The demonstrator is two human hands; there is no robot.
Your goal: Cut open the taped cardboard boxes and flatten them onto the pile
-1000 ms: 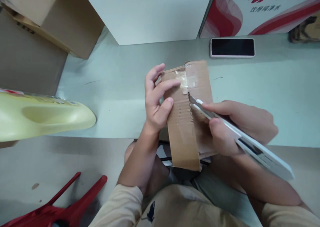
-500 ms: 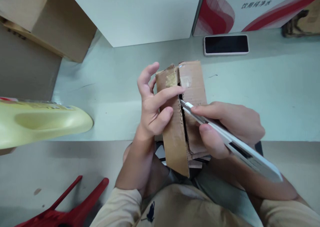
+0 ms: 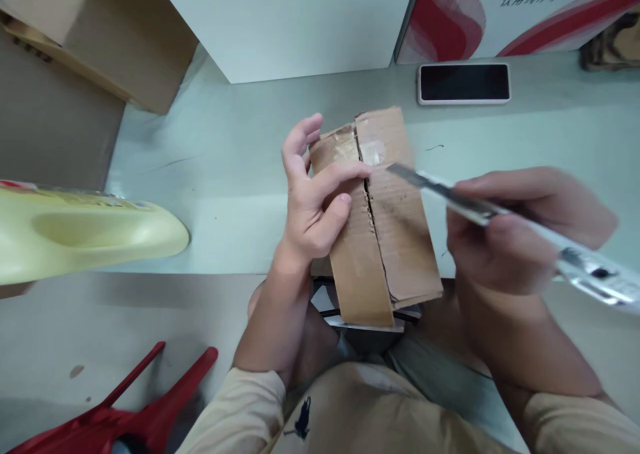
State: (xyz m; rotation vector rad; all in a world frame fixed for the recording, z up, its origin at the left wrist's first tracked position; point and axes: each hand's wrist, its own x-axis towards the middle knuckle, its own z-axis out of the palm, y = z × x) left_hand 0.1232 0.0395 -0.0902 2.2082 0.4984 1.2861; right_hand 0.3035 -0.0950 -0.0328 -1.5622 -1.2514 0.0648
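A small brown cardboard box (image 3: 407, 241) lies at the table's front edge, its long seam running between two top flaps. Clear tape (image 3: 373, 152) sticks to the far end of the flaps. My left hand (image 3: 317, 197) holds the box at its left side, the index finger stretched across the seam and the thumb on the left flap. My right hand (image 3: 520, 231) is closed around a utility knife (image 3: 483, 207), its blade out and pointing left. The blade tip is over the right flap near my left index fingertip; whether it touches is unclear. Motion blurs the right hand.
A phone (image 3: 464, 83) lies on the table (image 3: 240, 174) at the back right. White (image 3: 300, 21) and red-and-white boxes (image 3: 450, 21) stand behind. Cardboard boxes (image 3: 135, 47) and a pale yellow bottle (image 3: 100, 237) are at left. A red stool (image 3: 150, 414) is on the floor.
My right hand has drawn the knife out of the seam and moved it up and to the right. The gap between the flaps has narrowed. My left hand stays on the box.
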